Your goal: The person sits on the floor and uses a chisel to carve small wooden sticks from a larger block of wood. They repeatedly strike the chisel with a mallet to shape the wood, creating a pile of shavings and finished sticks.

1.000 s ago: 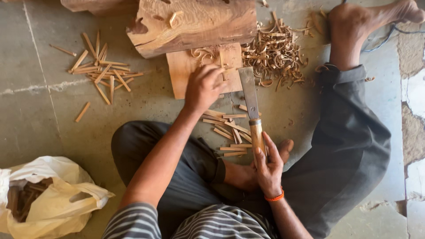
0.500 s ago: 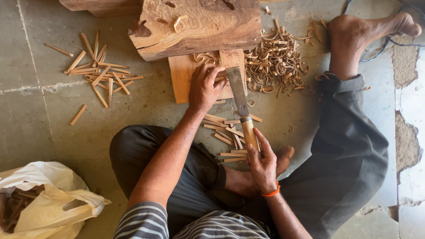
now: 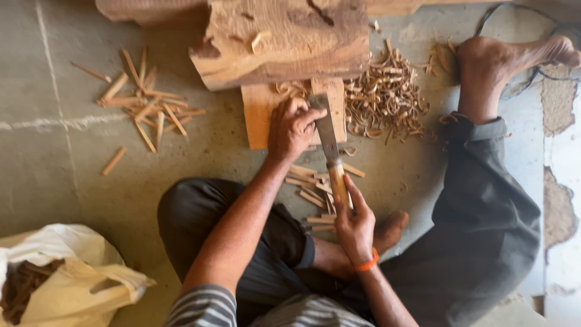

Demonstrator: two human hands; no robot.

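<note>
At the near left a pale plastic bag (image 3: 66, 272) sits on the concrete floor (image 3: 48, 175), dark sticks showing inside. Farther off lies a loose pile of split sticks (image 3: 145, 106). In the middle, my left hand (image 3: 293, 128) presses down on a small piece I cannot make out, fingers curled over it on the flat wooden board (image 3: 257, 115) below the big log (image 3: 284, 39). Just right of it, my right hand (image 3: 354, 221) is wrapped tight around the wooden handle of the chisel (image 3: 330, 145), its blade touching my left fingers. Curled shavings (image 3: 387, 97) heap at the far right.
</note>
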